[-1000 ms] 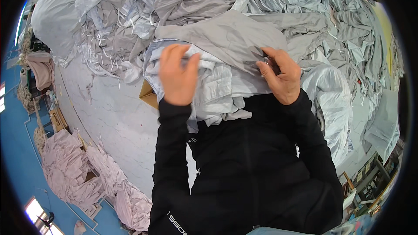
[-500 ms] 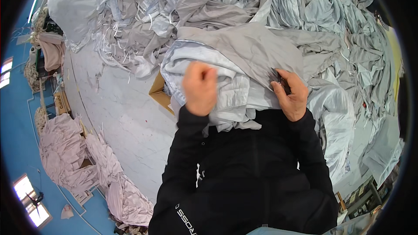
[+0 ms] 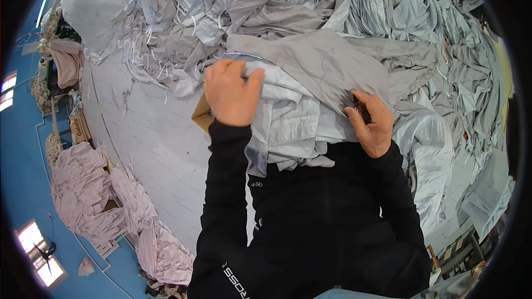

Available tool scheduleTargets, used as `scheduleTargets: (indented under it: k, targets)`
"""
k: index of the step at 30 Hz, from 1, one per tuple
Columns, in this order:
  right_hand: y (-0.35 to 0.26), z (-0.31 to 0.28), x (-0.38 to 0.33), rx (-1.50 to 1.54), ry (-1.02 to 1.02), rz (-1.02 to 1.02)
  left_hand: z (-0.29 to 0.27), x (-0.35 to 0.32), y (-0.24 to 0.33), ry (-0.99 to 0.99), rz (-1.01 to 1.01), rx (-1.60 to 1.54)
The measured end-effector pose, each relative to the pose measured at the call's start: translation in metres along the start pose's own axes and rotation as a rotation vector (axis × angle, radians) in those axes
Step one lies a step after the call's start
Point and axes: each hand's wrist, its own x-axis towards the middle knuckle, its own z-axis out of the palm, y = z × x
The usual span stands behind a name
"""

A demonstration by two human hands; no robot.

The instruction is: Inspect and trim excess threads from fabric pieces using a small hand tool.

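Note:
A pile of light grey and pale blue cloth (image 3: 291, 113) lies folded in front of me, with a taupe-grey layer (image 3: 327, 58) over its upper part. My left hand (image 3: 230, 93) is over the pile's left side, back upward, its thumb apart from the bent fingers. Nothing shows between them, though the fingertips are partly hidden. At the right side of the pile my right hand (image 3: 372, 123) is closed around small dark thread snips (image 3: 350, 101). Their pointed blades face up and left, close to the taupe cloth; the palm hides much of the handle.
A brown cardboard box (image 3: 202, 115) shows beside the pile's left edge, on a pale marbled surface (image 3: 152, 138). Heaps of grey and bluish fabric (image 3: 260, 0) with white ties lie beyond and to the right. Pinkish cloth (image 3: 86, 188) hangs at the far left by a blue wall (image 3: 25, 171).
My left hand has moved left and slightly away from me, its thumb parting from the fingers. A pale fold now hangs lower at the pile's near left. My right hand barely moved.

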Motion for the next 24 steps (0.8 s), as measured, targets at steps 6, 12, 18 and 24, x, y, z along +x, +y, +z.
scheduleTargets:
  k: [6, 12, 18, 24]
  targets:
    - [-0.002, 0.003, 0.0, 0.009, -0.011, 0.018, 0.031, 0.016, -0.014, -0.139, 0.028, 0.039]
    - [0.001, 0.003, 0.002, 0.009, -0.021, 0.031, 0.018, 0.005, -0.029, -0.163, -0.435, -0.814]
    - [-0.013, 0.004, 0.012, 0.063, -0.046, 0.057, -0.005, 0.004, -0.014, -0.003, -0.283, -1.092]
    - [-0.044, 0.035, 0.051, 0.234, -0.192, 0.023, 0.001, 0.011, -0.019, 0.114, -0.237, -1.097]
